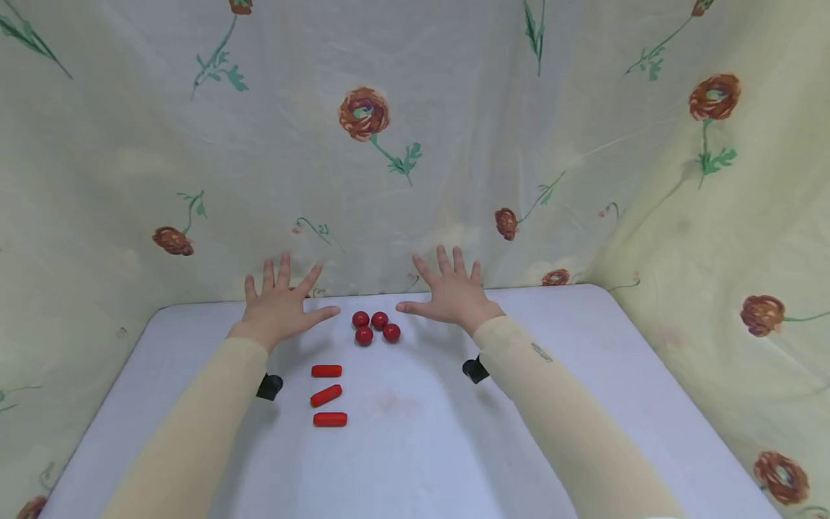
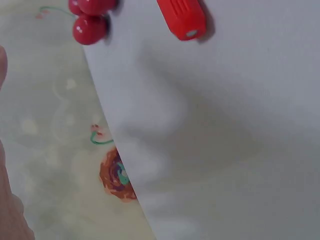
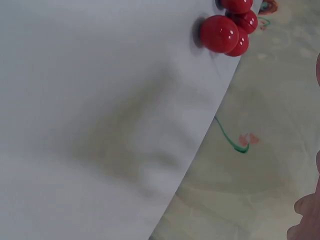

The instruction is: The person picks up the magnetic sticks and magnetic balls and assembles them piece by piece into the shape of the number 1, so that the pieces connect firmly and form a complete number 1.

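Note:
Both hands hover over the far part of the white table with fingers spread and nothing held. My left hand is to the left of several shiny dark red balls; my right hand is to their right, its thumb pointing at them. The balls sit in a tight cluster, apart from both hands. Nearer the front lie three short red ribbed rods: a far one, a slanted middle one and a near one. One rod's pale-tipped end shows in the left wrist view.
A pale curtain printed with brown-red flowers hangs behind the table and along its sides. The table's far edge runs just beyond the balls. Black wrist cameras sit under both sleeves. Soft hand shadows fall on the tabletop.

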The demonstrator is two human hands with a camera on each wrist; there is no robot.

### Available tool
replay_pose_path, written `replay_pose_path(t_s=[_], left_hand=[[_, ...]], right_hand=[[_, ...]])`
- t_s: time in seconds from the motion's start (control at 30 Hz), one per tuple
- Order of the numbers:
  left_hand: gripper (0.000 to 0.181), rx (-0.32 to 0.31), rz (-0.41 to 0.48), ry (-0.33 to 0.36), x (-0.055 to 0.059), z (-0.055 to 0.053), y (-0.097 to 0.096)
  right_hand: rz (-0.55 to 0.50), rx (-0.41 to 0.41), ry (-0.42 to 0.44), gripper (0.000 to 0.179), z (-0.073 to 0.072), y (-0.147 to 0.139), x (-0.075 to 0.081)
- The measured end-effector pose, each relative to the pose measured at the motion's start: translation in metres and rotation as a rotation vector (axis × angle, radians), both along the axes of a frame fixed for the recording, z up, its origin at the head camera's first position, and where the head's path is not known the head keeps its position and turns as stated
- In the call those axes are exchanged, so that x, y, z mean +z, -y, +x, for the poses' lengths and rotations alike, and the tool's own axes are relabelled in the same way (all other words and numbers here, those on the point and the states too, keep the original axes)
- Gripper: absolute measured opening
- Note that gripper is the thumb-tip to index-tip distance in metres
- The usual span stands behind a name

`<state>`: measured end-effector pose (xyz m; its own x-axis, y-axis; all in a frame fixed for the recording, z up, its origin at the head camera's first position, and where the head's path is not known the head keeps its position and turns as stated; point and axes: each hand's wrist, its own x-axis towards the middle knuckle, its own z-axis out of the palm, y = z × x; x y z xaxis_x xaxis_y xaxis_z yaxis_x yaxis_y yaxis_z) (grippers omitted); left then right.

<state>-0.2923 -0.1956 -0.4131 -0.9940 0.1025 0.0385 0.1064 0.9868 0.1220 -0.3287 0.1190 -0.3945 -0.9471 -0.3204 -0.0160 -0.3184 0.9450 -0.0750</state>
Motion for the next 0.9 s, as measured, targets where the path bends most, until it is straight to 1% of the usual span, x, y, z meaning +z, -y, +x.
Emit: replay_pose_path(t_s=[0.17, 0.27, 0.37, 0.53, 0.73, 0.9], left_hand=[[0.103, -0.006, 0.080, -0.026, -0.002, 0.008, -0.003], [0.101, -0.025, 0.109, -0.061, -0.003, 0.017, -0.005], [0.098, -0.041, 0.118, -0.095, -0.006, 0.027, -0.004], [0.092, -0.062, 0.135, -0.101, -0.010, 0.042, 0.000], [0.082, -0.106, 0.201, -0.136, -0.015, 0.056, 0.000], [0.072, -0.109, 0.259, -0.142, -0.021, 0.068, 0.002]], right_hand=[[-0.065, 0.036, -0.013, 0.105, 0.005, -0.004, -0.011], [-0.117, 0.049, -0.001, 0.104, 0.010, -0.007, -0.021], [-0.169, 0.062, -0.002, 0.101, 0.014, -0.007, -0.028], [-0.247, 0.083, -0.018, 0.095, 0.020, -0.005, -0.035], [-0.332, 0.073, 0.010, 0.089, 0.027, -0.004, -0.042], [-0.384, 0.074, 0.025, 0.085, 0.030, -0.005, -0.052]])
